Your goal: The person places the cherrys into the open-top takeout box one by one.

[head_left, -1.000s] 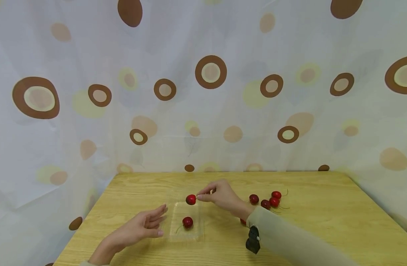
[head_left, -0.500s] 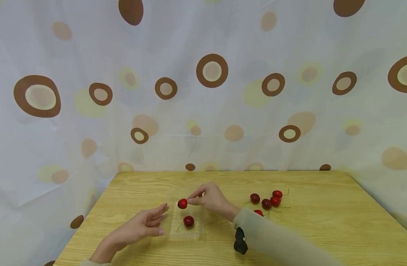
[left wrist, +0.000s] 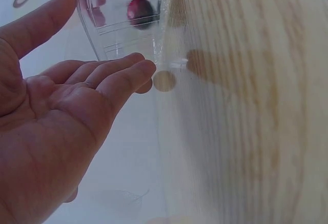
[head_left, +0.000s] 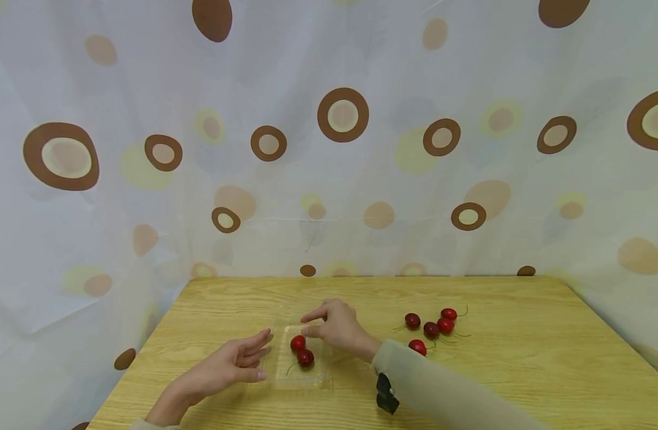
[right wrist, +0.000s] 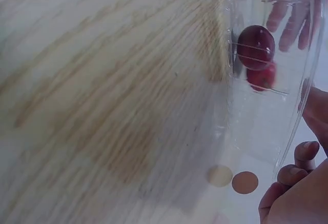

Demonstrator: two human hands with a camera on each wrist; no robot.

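The left hand (head_left: 229, 365), fingers relaxed and empty, rests against the near-left side of the clear shallow plastic tray (head_left: 319, 373), likely steadying it. Two glossy red cherries (head_left: 302, 351) lie inside. The right hand (head_left: 334, 325) hovers above, loosely curled, holding nothing. Five loose red cherries (head_left: 433, 328) wait rightward on the light wooden table (head_left: 522, 364), with room around them.

The left hand (head_left: 229, 365) lies open, palm up, fingers relaxed. The right hand (head_left: 333, 325) hovers beside it, index finger extended, holding nothing.

From head height we looked forward and down across the wooden table (head_left: 522, 358) toward the spotted curtain (head_left: 340, 149). Our two wrist cameras sat close, both sharing the clear tray (left wrist: 123, 24) and its cherries (right wrist: 255, 47).
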